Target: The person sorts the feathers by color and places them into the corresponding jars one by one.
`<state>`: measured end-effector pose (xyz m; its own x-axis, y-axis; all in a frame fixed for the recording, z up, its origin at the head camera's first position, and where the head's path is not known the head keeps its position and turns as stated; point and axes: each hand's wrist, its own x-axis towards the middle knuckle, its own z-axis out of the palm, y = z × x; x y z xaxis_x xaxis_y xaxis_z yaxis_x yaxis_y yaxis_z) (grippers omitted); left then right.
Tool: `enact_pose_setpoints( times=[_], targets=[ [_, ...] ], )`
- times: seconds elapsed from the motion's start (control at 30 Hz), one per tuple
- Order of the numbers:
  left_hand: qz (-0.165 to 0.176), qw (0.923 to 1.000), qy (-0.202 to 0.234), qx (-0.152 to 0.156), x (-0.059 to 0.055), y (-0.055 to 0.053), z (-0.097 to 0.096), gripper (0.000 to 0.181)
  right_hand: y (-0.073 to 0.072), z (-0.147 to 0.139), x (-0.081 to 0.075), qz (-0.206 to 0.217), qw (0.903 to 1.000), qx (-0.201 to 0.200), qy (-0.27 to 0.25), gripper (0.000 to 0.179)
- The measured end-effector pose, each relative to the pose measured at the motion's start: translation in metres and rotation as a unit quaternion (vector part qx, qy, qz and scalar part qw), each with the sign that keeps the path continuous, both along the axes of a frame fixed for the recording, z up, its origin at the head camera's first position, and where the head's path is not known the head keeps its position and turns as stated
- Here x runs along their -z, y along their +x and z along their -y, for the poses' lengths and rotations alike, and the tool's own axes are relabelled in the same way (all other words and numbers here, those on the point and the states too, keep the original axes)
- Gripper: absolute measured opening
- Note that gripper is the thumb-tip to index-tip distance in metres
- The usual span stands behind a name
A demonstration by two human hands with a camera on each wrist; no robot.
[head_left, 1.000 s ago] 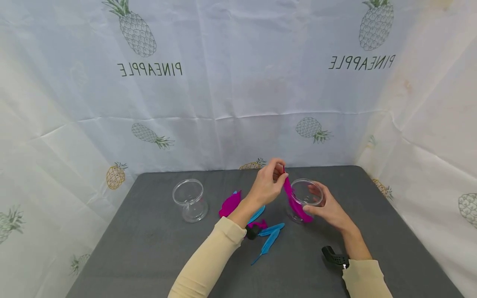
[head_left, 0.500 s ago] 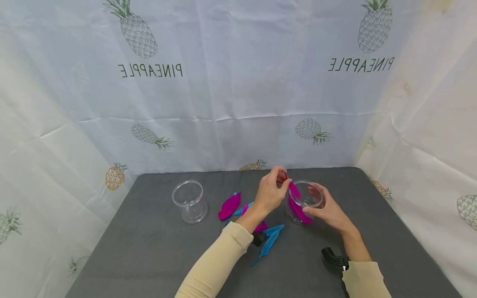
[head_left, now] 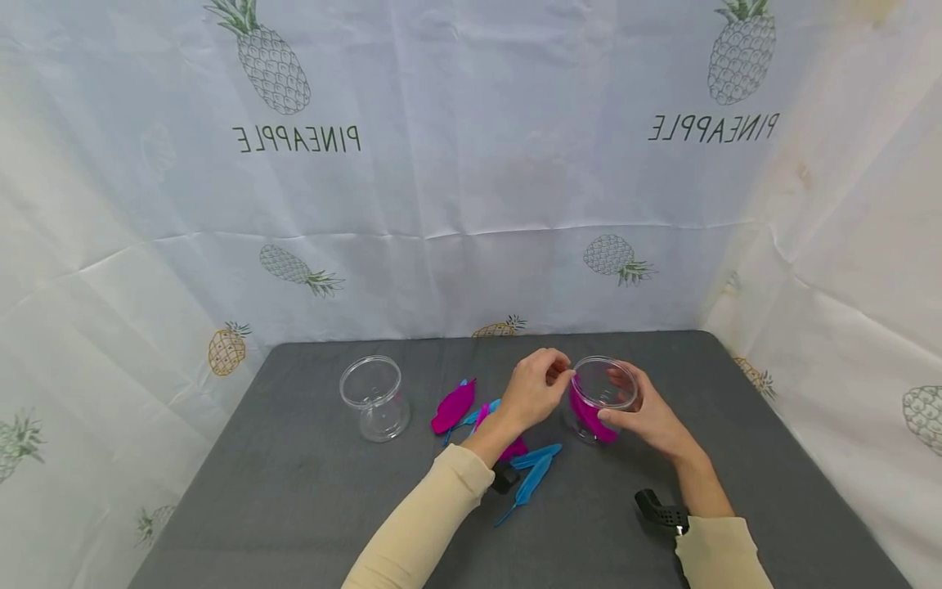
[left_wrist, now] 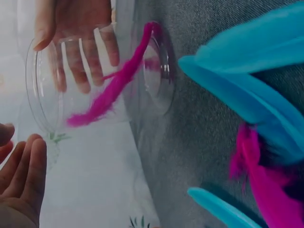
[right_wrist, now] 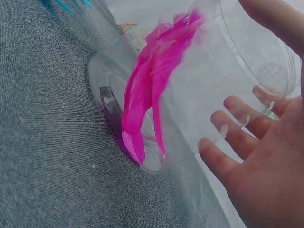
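Here, magenta feathers (right_wrist: 156,66) inside one jar (right_wrist: 197,92).

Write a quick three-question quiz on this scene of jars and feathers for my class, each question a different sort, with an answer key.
1. Multiple choice: what colour are the feathers inside the held jar?
A) blue
B) magenta
C) yellow

2. True or false: some blue feathers lie on the grey table, outside both jars.

3. Fill in the missing word: the held jar is in the person's ____ hand.

Key:
1. B, magenta.
2. True.
3. Right: the right hand has its fingers around the jar.
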<state>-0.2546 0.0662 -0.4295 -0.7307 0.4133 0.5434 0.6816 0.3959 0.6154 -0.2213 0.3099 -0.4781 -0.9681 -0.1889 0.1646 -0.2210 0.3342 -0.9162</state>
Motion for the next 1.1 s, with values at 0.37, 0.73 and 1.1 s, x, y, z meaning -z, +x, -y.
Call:
enact_pose_setpoints(
  times=[0.37,0.73,1.1],
  targets=[
    [0.020,0.9979,-0.057,0.024,-0.007,0.003,0.032,0.015,0.000,0.000,-0.002,-0.003,1.0000,-0.001,-0.007,0.093],
    [0.030,0.9767,-0.212,0.017,0.001,0.015,0.058,0.028,0.002,-0.001,0.000,-0.009,0.9997,-0.013,-0.019,0.093],
    [-0.019,0.9182,-0.396,0.011,0.028,0.023,0.069,0.046,0.001,-0.001,0.000,-0.004,0.9999,-0.007,-0.009,0.094]
  ],
)
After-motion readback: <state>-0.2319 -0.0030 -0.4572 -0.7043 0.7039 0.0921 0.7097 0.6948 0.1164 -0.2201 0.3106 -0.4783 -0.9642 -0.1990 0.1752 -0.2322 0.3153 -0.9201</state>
